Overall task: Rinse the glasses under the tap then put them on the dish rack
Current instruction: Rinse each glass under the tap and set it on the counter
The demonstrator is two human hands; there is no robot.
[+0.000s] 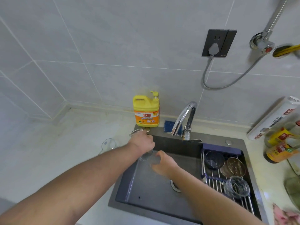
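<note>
Head view: we're over the sink (146, 192), both arms reaching in across its left edge.
Left hand (142, 143): fingers wrapped round a glass (146, 156), held low inside the sink's left rim, likely so drips land in the sink.
Right hand (162, 165): blurred, just beside that glass, thumb up. We can't tell if it grips anything.
Tap (183, 117): spout sits to the right of the held glass. We see no stream, so we judge the rinse not yet begun.
Dish rack (215, 181): spans the sink's right side, so it drains straight down.
Racked glasses (235, 166): three on the rack.
Counter glass (108, 145): left of the sink, apart from both hands.
Next: we'd shift the held glass right, under the spout.
</note>
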